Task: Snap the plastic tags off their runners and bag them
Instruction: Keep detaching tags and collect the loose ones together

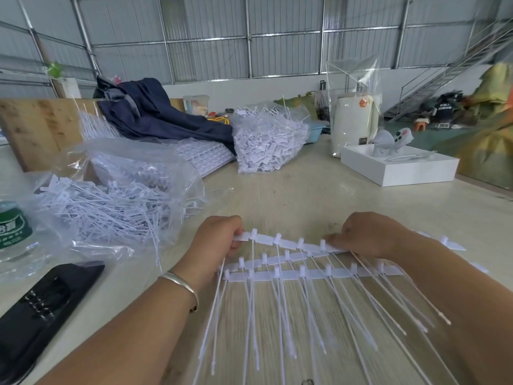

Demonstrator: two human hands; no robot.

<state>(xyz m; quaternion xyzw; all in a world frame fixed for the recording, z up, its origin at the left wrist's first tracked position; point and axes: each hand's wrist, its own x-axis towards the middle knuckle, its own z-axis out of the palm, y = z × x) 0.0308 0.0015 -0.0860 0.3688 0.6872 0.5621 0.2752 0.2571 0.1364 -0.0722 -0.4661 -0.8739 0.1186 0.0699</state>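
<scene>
Several rows of white plastic tags (288,273) lie stacked in front of me, their long thin tails pointing toward me. My left hand (219,240) grips the left end of the top row (286,243). My right hand (366,234) pinches the same row further right, fingers curled over it. An open clear bag of loose tags (111,207) lies to the left. A second, full bag of tags (266,140) stands further back.
A water bottle (14,232) and a black pouch (36,309) sit at the left. Stacked tag sheets (205,157) and a dark blue jacket (161,112) lie behind. A white box (402,168) and a white jug in a clear bag (352,120) stand at the right.
</scene>
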